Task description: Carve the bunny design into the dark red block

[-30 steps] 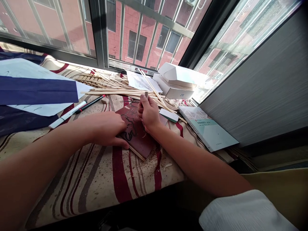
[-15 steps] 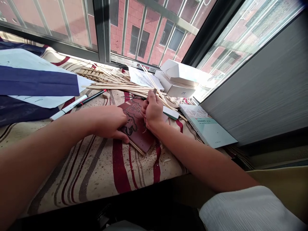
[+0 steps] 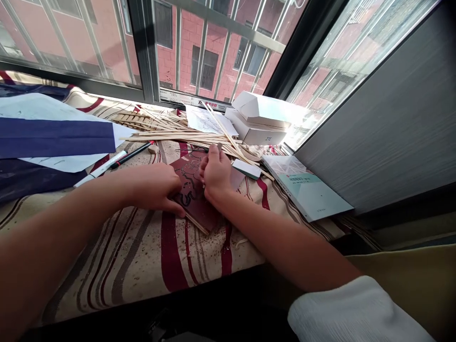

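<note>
A dark reddish-brown board (image 3: 190, 164) lies flat on a cream cloth with red and grey stripes (image 3: 171, 256), just in front of the window, its surface marked with a black curving line design and a thin strip of pale wood showing along its near edge. The left grip (image 3: 153, 187) sits on the board's left side, fingers spread and pressing down, with the thumb-side fingertips (image 3: 176, 209) touching its near edge. The right grip (image 3: 214, 173) rests on the board's right side, fingers curled tightly together around a small tool (image 3: 220, 147), whose narrow end pokes up above the knuckles while the rest is hidden in the hand. Pale wood shavings (image 3: 241, 242) are scattered over the cloth around the board. Just beyond it, long thin wooden strips (image 3: 171, 135) lie in a loose pile, partly over a sheet of sketched paper (image 3: 206, 121). To the right are a small white block (image 3: 246, 168), a spiral-bound book (image 3: 306, 190) and a white ZTE box (image 3: 254, 130). To the left, a white marker (image 3: 101, 168) and a black pen (image 3: 131, 156) lie beside navy paper (image 3: 53, 137) on white paper (image 3: 42, 107). Behind everything, barred glass (image 3: 210, 47) looks onto a red brick building (image 3: 188, 47).
</note>
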A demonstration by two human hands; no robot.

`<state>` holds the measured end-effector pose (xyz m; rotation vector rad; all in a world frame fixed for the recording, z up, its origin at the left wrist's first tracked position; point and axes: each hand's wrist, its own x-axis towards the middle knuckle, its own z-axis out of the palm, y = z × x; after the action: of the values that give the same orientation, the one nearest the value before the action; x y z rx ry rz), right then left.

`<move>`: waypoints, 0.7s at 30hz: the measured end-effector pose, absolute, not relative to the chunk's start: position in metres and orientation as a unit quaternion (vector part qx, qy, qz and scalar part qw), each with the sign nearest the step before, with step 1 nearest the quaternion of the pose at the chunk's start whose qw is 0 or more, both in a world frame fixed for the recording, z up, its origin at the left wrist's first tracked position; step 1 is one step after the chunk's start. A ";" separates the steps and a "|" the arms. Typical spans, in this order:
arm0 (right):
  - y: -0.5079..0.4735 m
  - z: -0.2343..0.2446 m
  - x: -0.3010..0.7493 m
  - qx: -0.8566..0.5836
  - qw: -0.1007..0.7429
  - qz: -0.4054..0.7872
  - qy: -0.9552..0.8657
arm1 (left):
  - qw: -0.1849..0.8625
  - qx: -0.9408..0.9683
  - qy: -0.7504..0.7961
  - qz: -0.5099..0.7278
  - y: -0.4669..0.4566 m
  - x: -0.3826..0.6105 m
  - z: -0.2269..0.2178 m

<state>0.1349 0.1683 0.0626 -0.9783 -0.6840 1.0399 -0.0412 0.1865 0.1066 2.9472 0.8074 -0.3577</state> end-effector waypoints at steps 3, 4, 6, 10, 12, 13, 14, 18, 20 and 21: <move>0.164 0.073 0.142 -0.444 0.715 0.455 -0.291 | 0.036 0.959 0.263 -0.104 0.187 -0.041 0.106; 0.162 0.077 0.145 -0.438 0.711 0.458 -0.304 | 0.035 0.960 0.260 -0.099 0.187 -0.042 0.106; 0.160 0.083 0.149 -0.425 0.699 0.465 -0.338 | 0.032 0.961 0.258 -0.097 0.187 -0.043 0.105; 0.159 0.083 0.148 -0.412 0.676 0.481 -0.377 | 0.039 0.960 0.258 -0.099 0.188 -0.043 0.105; 0.160 0.080 0.146 -0.412 0.670 0.488 -0.378 | 0.047 0.961 0.256 -0.096 0.187 -0.042 0.106; 0.161 0.079 0.145 -0.413 0.667 0.492 -0.376 | 0.049 0.960 0.257 -0.096 0.187 -0.041 0.106; 0.161 0.079 0.144 -0.415 0.664 0.498 -0.373 | 0.051 0.960 0.258 -0.096 0.187 -0.041 0.106; 0.162 0.080 0.143 -0.416 0.659 0.512 -0.360 | 0.049 0.961 0.254 -0.095 0.189 -0.041 0.103; 0.162 0.081 0.143 -0.415 0.658 0.520 -0.353 | 0.050 0.963 0.250 -0.089 0.190 -0.042 0.102; 0.162 0.082 0.143 -0.412 0.654 0.527 -0.353 | 0.050 0.963 0.250 -0.085 0.190 -0.042 0.101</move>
<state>0.1433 0.1615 0.0819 -0.9334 -0.7998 1.1962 -0.0418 0.1897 0.1012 2.9329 0.7609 -0.2580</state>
